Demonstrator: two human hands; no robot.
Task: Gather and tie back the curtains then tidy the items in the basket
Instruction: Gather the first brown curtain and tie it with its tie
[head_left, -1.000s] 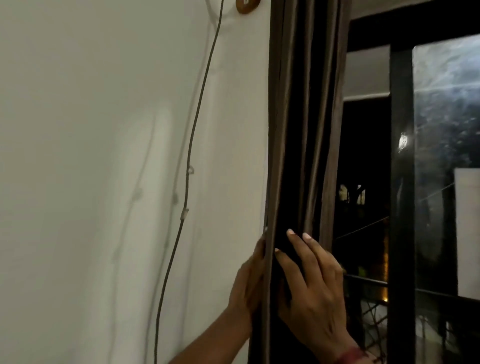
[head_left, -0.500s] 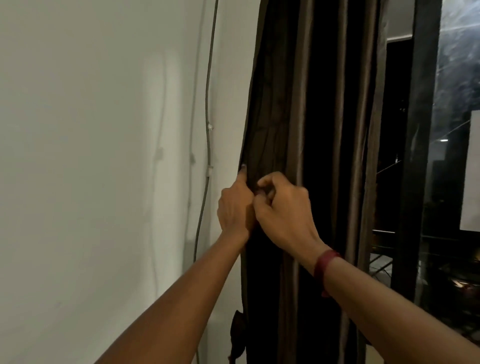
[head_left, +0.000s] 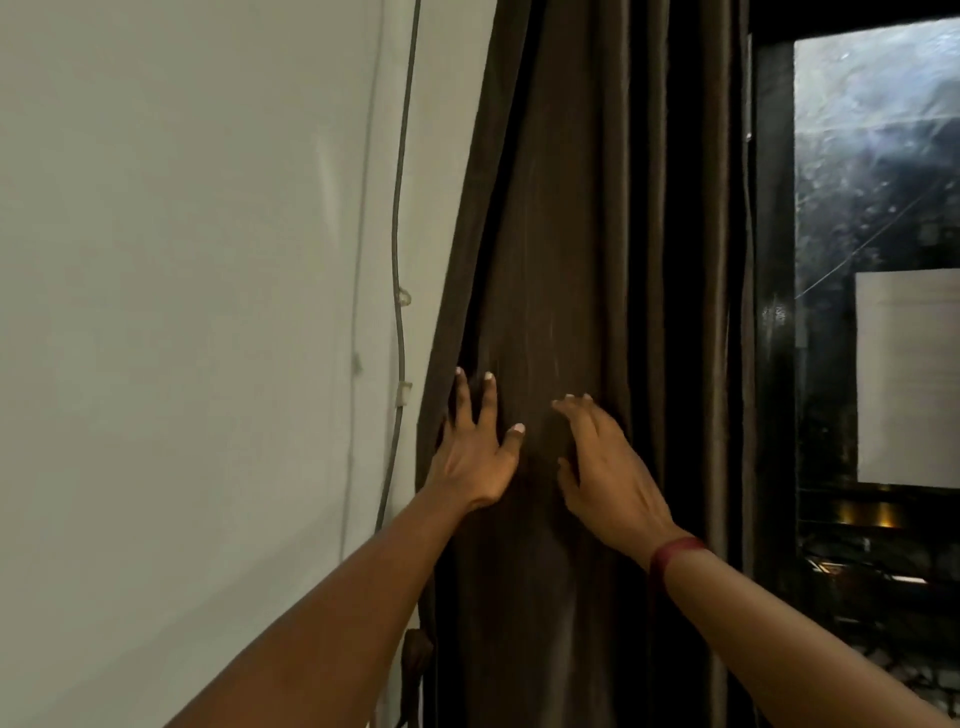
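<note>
The curtain (head_left: 571, 260), dark brown and bunched into tight vertical folds, hangs between the pale wall and the dark window frame; it sits directly under both hands, drawn close against the wall side, which suits a gathering step before any tie goes round it. The left grip (head_left: 475, 457) lies flat on the fabric with fingers spread and straight, its outer fingers reaching over the curtain's wall-side edge, seemingly to keep that edge from sliding back out; nothing is pinched. The right grip (head_left: 605, 467) rests just beside it, apart from it by one narrow fold, fingers extended and only slightly bent, pressing the pleats toward the left grip; it clasps nothing either. A red band (head_left: 675, 553) circles the wrist below the right grip. Low beneath the left grip, a small dark piece (head_left: 415, 654) hangs at the curtain's edge; possibly a tie-back, though that cannot be told. Further left of the left grip a grey cable (head_left: 400, 208) runs down the wall (head_left: 182, 260), held by small clips. Right of the right grip stands the window frame (head_left: 774, 312), with night-dark glass and a pale rectangle (head_left: 906, 379) beyond. No basket shows; no writing or brand is readable anywhere.
</note>
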